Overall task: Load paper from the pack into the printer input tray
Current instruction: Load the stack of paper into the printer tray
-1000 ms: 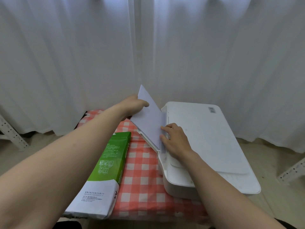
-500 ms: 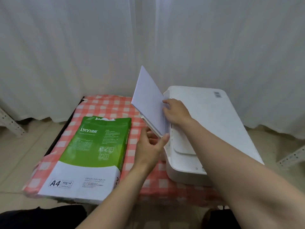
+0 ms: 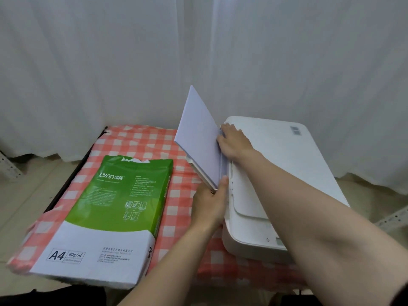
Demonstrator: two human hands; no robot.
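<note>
I am leaning over a low desk (image 3: pixel 141 138) that is wearing a red-and-white checked cloth. My left hand (image 3: pixel 210 199) is sitting at the near lower corner of the input tray (image 3: pixel 199 173), with the thumb lying up along the edge of the paper stack (image 3: pixel 198 138) and the other fingers curling under the tray; the grip is closing on that corner of tray and sheets together, though I cannot tell how tightly. My right hand (image 3: pixel 234 141) is resting on the far left edge of the white printer (image 3: pixel 287 164), its fingers spread and pressing flat against the inner edge of the stack where the paper is meeting the machine, so this grip is open and holding nothing, only touching.

The sheets are standing tilted in the tray, leaning out to the left away from the printer body, with the top corner pointing up toward the white curtain (image 3: pixel 132 62) that is hanging behind everything.

The paper pack (image 3: pixel 114 208), green and white with A4 printed at its near end, is lying flat on the cloth to the left of the printer, apart from both hands, its far end torn open.
</note>
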